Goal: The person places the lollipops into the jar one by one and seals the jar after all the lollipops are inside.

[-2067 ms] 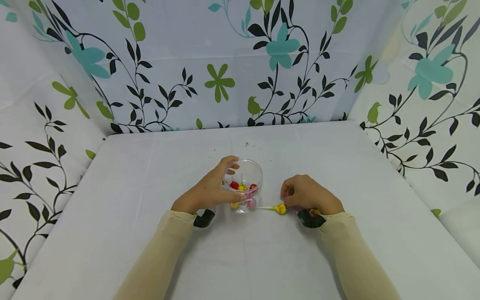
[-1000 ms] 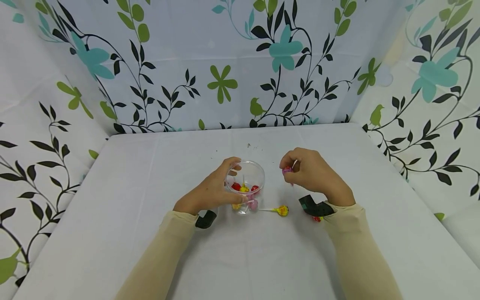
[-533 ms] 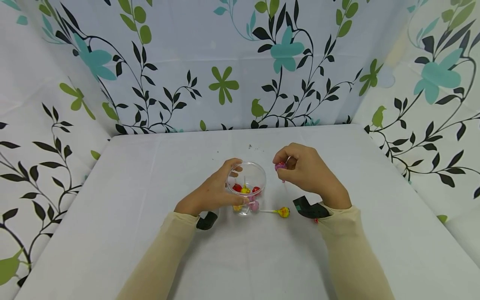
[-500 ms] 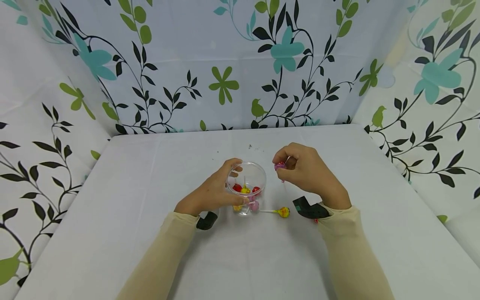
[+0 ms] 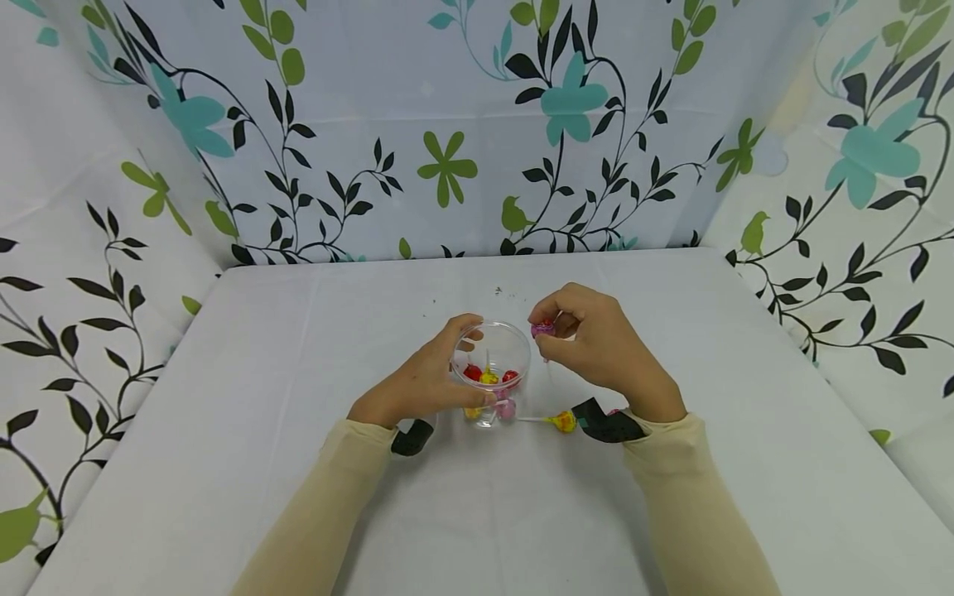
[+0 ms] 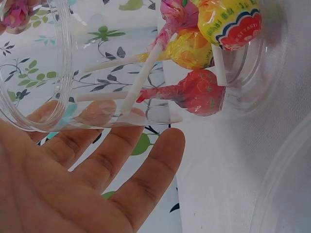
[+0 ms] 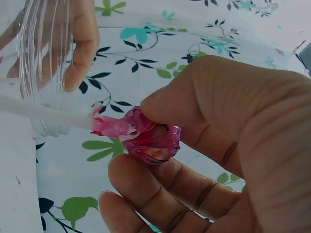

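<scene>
My left hand (image 5: pixel 425 372) grips a clear plastic jar (image 5: pixel 488 338) from its left side, thumb in front and fingers behind. Several wrapped lollipops lie in the jar; a red lollipop (image 6: pixel 201 92) and a yellow lollipop (image 6: pixel 233 22) show closely in the left wrist view. Between thumb and fingers, my right hand (image 5: pixel 596 343) pinches a pink lollipop (image 7: pixel 150 138) by its wrapped head. Its white stick points down in the head view, just right of the jar's rim. The right wrist view has the stick reaching toward the open mouth.
On the white table (image 5: pixel 373 513), a yellow lollipop (image 5: pixel 564 421) lies to the right of the jar, stick toward it. Another bit of wrapper peeks out behind the right wrist strap (image 5: pixel 607 424). Patterned cloth (image 5: pixel 358 99) hangs at the back and both sides.
My right hand has lifted the pink lollipop off the table and carried it up and left, close to the jar's rim. The left hand keeps its hold on the jar.
</scene>
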